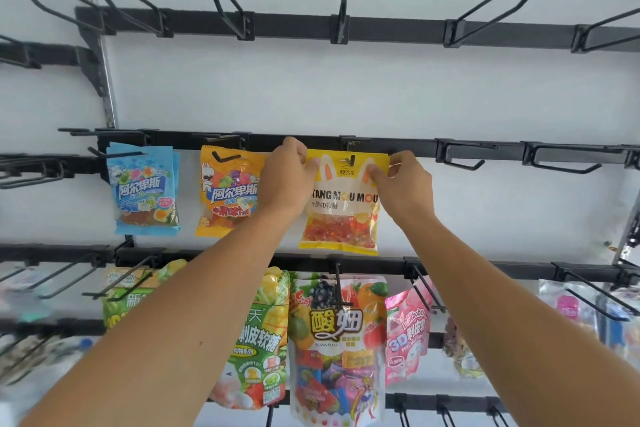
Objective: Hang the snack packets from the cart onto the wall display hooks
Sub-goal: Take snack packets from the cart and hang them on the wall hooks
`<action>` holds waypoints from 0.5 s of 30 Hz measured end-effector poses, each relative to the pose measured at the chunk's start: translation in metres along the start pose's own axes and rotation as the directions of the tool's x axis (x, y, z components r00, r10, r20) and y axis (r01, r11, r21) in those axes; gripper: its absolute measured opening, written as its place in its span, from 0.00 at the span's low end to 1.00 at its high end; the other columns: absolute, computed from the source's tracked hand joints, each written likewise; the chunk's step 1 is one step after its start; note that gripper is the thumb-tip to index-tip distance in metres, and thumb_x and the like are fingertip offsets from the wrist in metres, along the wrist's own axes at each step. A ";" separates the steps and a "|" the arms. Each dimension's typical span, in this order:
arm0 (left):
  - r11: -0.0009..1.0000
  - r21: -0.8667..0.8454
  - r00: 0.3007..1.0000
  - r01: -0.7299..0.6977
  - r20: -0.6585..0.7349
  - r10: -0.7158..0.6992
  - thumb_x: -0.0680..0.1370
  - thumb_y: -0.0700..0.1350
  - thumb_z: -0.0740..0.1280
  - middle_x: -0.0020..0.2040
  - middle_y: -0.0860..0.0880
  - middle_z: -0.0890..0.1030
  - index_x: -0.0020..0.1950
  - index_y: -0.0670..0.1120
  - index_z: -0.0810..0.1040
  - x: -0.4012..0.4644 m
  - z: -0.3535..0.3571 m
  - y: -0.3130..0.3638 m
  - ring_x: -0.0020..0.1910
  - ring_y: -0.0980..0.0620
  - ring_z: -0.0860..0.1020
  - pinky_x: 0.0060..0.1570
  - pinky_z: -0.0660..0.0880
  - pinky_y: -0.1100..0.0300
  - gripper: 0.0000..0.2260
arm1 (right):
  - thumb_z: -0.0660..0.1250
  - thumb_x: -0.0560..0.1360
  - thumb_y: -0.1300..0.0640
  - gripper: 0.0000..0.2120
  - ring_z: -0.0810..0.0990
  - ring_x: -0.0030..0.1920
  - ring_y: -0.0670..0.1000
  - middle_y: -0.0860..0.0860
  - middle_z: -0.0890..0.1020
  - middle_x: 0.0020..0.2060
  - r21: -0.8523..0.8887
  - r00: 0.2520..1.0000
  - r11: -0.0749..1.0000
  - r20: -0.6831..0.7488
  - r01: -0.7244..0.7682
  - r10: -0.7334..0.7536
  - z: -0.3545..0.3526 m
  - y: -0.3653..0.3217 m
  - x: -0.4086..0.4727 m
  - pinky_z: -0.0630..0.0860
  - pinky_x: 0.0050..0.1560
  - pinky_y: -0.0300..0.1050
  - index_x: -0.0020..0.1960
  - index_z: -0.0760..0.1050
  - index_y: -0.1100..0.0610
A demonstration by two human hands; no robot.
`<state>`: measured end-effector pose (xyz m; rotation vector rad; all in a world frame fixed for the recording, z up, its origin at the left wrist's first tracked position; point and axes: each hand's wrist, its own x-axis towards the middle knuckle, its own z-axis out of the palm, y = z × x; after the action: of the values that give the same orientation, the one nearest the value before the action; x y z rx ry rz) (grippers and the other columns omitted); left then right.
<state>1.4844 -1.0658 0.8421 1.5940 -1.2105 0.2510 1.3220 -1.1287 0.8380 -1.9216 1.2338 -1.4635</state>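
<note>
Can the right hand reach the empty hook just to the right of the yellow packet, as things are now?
Probably yes. The right hand pinches the yellow packet at its top corner, and the empty hook sits beside it on the same rail with nothing between them.

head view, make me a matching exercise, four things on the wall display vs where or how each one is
Things:
1. yellow bunny packet
2. blue packet
3. orange packet
4. pink packet

Places or states:
A. lower row, right of the fruit-print bag
B. far left of the middle row
C. pinched at its top corners by both hands
D. hanging just left of the left hand

Pairs: 1-C, 2-B, 3-D, 4-A. The right hand pinches the bunny packet's other corner.
</note>
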 end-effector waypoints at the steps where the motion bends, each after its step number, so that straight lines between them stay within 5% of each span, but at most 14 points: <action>1: 0.999 0.030 0.999 -0.032 -0.010 0.032 0.81 0.48 0.67 0.52 0.49 0.77 0.61 0.45 0.73 -0.003 0.000 0.000 0.50 0.48 0.78 0.50 0.78 0.50 0.12 | 0.67 0.80 0.49 0.17 0.78 0.38 0.46 0.44 0.76 0.42 -0.008 1.000 1.000 -0.001 0.010 -0.010 -0.001 0.000 -0.002 0.75 0.37 0.45 0.64 0.70 0.56; 6: 0.985 0.124 0.992 -0.122 -0.020 0.125 0.80 0.47 0.67 0.63 0.47 0.74 0.69 0.45 0.68 -0.024 0.001 -0.001 0.57 0.49 0.76 0.52 0.77 0.51 0.19 | 0.67 0.79 0.51 0.25 0.76 0.62 0.54 0.52 0.71 0.68 -0.133 0.991 0.983 -0.027 0.124 -0.129 0.000 0.009 -0.016 0.74 0.58 0.48 0.73 0.65 0.54; 10: 0.927 0.282 0.967 -0.249 0.018 0.254 0.80 0.46 0.67 0.68 0.45 0.72 0.71 0.44 0.69 -0.044 -0.001 -0.009 0.67 0.47 0.70 0.55 0.75 0.53 0.21 | 0.64 0.80 0.54 0.24 0.66 0.71 0.55 0.52 0.67 0.72 -0.282 0.963 0.923 0.020 0.262 -0.268 0.001 0.024 -0.039 0.71 0.64 0.50 0.74 0.65 0.55; 15: 0.809 0.467 0.931 -0.357 0.103 0.351 0.79 0.47 0.66 0.66 0.44 0.75 0.66 0.43 0.74 -0.071 -0.014 -0.022 0.65 0.42 0.72 0.55 0.75 0.48 0.17 | 0.61 0.81 0.53 0.21 0.67 0.71 0.56 0.53 0.70 0.71 -0.399 0.920 0.829 0.134 0.391 -0.369 0.001 0.031 -0.078 0.74 0.61 0.54 0.73 0.68 0.56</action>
<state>1.4752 -1.0158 0.7864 1.7713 -1.5367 0.8430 1.3067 -1.0795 0.7716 -2.6055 1.2709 -1.3960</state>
